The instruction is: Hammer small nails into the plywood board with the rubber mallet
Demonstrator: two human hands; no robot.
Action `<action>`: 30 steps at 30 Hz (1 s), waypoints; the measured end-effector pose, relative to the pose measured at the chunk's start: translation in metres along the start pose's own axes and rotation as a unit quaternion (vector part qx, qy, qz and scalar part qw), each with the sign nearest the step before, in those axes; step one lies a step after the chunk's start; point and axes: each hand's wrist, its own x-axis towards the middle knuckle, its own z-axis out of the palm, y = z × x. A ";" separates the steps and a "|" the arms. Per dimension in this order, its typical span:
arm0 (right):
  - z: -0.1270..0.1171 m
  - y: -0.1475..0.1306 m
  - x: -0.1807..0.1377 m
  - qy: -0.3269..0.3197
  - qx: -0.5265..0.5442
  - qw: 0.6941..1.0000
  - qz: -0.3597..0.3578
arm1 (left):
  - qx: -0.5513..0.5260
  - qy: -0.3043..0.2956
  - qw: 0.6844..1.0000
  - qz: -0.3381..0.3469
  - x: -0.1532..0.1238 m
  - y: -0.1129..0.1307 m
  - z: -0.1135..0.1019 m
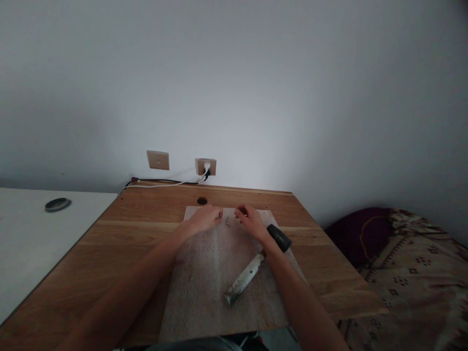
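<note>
My left hand [208,218] hovers at or rests on the far part of a pale, worn wooden board [208,287], its fingers curled closed. Facing it across a small gap, my right hand [251,222] has its fingers bent in toward the thumb. Whatever either hand pinches is too small to make out. Between them lie a few tiny thin dark bits [227,222], perhaps nails. A hammer [245,279] lies slantwise on the board, its whitish, stained handle pointing toward me. Its dark head [279,237] is at the right edge, and my right forearm crosses over it, hiding part.
The board lies on a brown wooden table [325,258] against the wall. Cables [164,184] run along its back edge to a wall socket [205,166]. At left stands a white surface [32,234] with a dark round lid-like disc [57,204]. Patterned bedding [417,273] lies at right.
</note>
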 end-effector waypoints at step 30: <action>0.018 0.000 -0.004 -0.099 -0.160 0.978 -0.091 | -0.732 -0.088 0.673 -0.048 0.010 0.015 -0.017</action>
